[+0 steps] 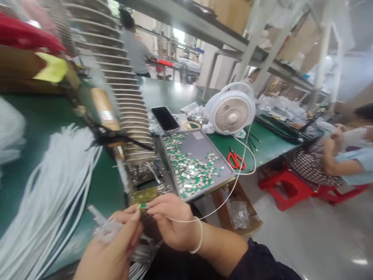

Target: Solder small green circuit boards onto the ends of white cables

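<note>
My left hand [112, 245] is closed around white cables [106, 230], whose ends stick out past its fingers. A small green circuit board [143, 206] with a metal part sits where the fingertips of both hands meet. My right hand [176, 221] pinches that board from the right, and a white band circles its wrist. Just beyond the hands lies a grey tray [214, 149] holding many loose green-and-silver boards [194, 171]. Under my left hand more white cable hangs down. The exact contact between cable and board is hidden by the fingers.
A ribbed duct [128, 89] rises left of the tray. White cables [55, 186] are heaped on the green table at left. Behind the tray are a phone [165, 118] and a fan [231, 111]; red-handled cutters [236, 158] lie right. A person sits at far right.
</note>
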